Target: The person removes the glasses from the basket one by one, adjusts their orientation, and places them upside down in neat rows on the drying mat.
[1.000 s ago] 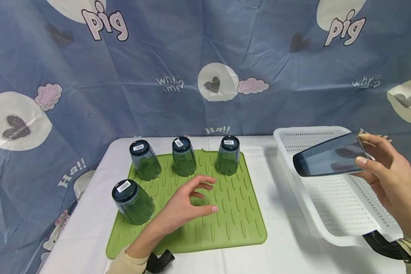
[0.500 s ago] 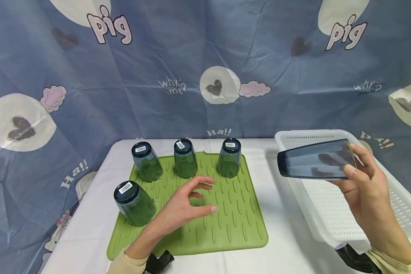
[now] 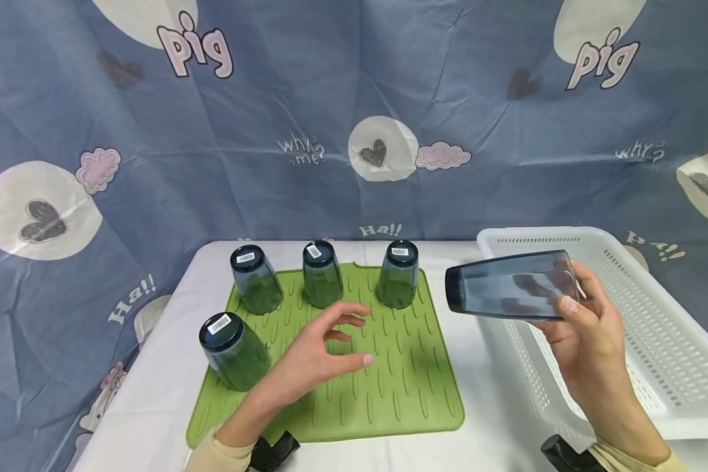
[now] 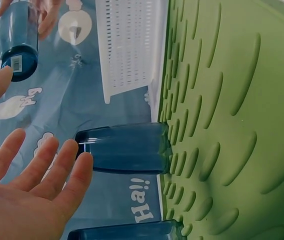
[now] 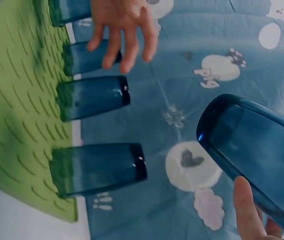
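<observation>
My right hand grips a dark blue drinking glass near its rim. The glass lies sideways in the air, its thick base pointing left, over the basket's left edge. Above the green drying mat hovers my left hand, fingers spread and thumb apart, holding nothing. Several matching glasses stand upside down on the mat: a front-left glass, a back-left glass, a back-middle glass and a back-right glass. In the right wrist view the held glass shows its base.
A white perforated plastic basket stands on the right, partly behind my right forearm. The white tablecloth lies under the mat and basket. A blue printed curtain hangs behind the table.
My right hand has carried the glass leftward, from over the basket toward the mat. The glass has turned more level. My left hand stays in nearly the same place.
</observation>
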`<state>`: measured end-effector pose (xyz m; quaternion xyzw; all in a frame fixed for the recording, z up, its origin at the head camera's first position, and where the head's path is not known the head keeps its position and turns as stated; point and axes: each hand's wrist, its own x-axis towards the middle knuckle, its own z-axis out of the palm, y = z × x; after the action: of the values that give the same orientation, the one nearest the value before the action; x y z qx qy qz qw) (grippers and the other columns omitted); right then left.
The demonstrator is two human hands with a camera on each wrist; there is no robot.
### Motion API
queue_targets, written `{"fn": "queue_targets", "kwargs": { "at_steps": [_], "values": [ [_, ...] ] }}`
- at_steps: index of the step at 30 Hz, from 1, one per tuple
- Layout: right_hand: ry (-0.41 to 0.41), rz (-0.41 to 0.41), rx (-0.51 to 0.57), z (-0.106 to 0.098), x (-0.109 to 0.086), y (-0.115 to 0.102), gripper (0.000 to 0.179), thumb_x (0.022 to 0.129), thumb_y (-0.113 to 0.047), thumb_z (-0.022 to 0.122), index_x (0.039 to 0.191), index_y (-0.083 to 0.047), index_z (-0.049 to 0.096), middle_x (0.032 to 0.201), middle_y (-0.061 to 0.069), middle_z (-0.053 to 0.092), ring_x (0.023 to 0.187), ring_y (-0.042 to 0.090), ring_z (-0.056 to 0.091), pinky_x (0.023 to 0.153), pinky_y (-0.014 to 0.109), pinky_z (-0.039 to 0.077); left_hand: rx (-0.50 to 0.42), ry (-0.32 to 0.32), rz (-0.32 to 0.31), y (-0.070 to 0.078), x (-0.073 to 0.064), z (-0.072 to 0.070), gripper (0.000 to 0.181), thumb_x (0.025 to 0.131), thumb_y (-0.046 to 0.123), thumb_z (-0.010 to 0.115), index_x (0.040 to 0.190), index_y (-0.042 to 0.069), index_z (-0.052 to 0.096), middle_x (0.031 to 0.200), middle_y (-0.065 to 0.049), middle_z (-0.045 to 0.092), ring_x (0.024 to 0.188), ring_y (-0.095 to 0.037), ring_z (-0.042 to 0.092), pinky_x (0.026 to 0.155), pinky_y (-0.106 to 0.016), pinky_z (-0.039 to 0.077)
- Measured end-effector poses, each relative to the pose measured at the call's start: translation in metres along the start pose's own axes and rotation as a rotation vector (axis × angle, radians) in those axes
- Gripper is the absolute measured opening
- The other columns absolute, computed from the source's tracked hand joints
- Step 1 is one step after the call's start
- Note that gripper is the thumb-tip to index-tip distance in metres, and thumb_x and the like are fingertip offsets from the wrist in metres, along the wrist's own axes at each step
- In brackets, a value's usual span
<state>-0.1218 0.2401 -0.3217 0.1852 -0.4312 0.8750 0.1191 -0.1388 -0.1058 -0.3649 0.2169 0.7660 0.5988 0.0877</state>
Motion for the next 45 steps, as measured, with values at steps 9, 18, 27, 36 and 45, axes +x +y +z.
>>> {"fn": "queue_targets", "kwargs": {
  "at_steps": [9, 18, 27, 36, 45],
  "values": [
    [0.04, 0.023, -0.015, 0.01, -0.012, 0.018, 0.041, 0.093, 0.009, 0.043, 0.131, -0.001, 0.051, 0.121, 0.016, 0.059, 0.102, 0.025, 0.066, 0.086, 0.038, 0.056, -0.011, 0.017, 0.032, 0.002, 0.001, -0.002, 0.061, 0.079, 0.02, 0.084, 0.132, 0.025, 0.055, 0.132, 0.004, 0.054, 0.119, -0.02, 0.053, 0.1, -0.05, 0.045],
    [0.002, 0.048, -0.006, 0.011, -0.017, 0.032, 0.045, 0.093, 0.01, 0.042, 0.136, -0.001, 0.048, 0.125, 0.015, 0.057, 0.106, 0.025, 0.064, 0.088, 0.038, 0.055, -0.035, 0.033, 0.053, 0.003, 0.003, 0.0, 0.062, 0.079, 0.017, 0.084, 0.133, 0.025, 0.054, 0.131, 0.002, 0.055, 0.119, -0.021, 0.053, 0.099, -0.049, 0.046],
    [-0.023, 0.095, -0.043, 0.021, -0.024, 0.041, 0.046, 0.093, 0.006, 0.043, 0.139, -0.003, 0.046, 0.129, 0.014, 0.055, 0.106, 0.023, 0.064, 0.088, 0.037, 0.055, -0.095, 0.024, 0.075, 0.003, 0.004, 0.006, 0.063, 0.081, 0.015, 0.082, 0.135, 0.024, 0.052, 0.136, 0.002, 0.052, 0.122, -0.022, 0.052, 0.099, -0.047, 0.047],
    [-0.076, 0.15, -0.023, 0.03, -0.03, 0.053, 0.047, 0.092, 0.005, 0.044, 0.138, -0.003, 0.046, 0.128, 0.013, 0.053, 0.103, 0.022, 0.063, 0.085, 0.037, 0.057, -0.286, -0.028, 0.136, 0.0, 0.003, 0.015, 0.073, 0.079, 0.0, 0.079, 0.142, 0.014, 0.044, 0.142, -0.011, 0.045, 0.128, -0.026, 0.049, 0.102, -0.049, 0.044],
    [-0.114, 0.207, 0.021, 0.031, -0.038, 0.064, 0.048, 0.094, 0.002, 0.047, 0.141, -0.006, 0.044, 0.132, 0.014, 0.053, 0.108, 0.024, 0.062, 0.086, 0.037, 0.056, -0.439, -0.052, 0.107, -0.003, 0.002, 0.026, 0.082, 0.076, -0.004, 0.08, 0.145, 0.007, 0.038, 0.146, -0.013, 0.039, 0.127, -0.032, 0.048, 0.101, -0.045, 0.047]
  ]
}}
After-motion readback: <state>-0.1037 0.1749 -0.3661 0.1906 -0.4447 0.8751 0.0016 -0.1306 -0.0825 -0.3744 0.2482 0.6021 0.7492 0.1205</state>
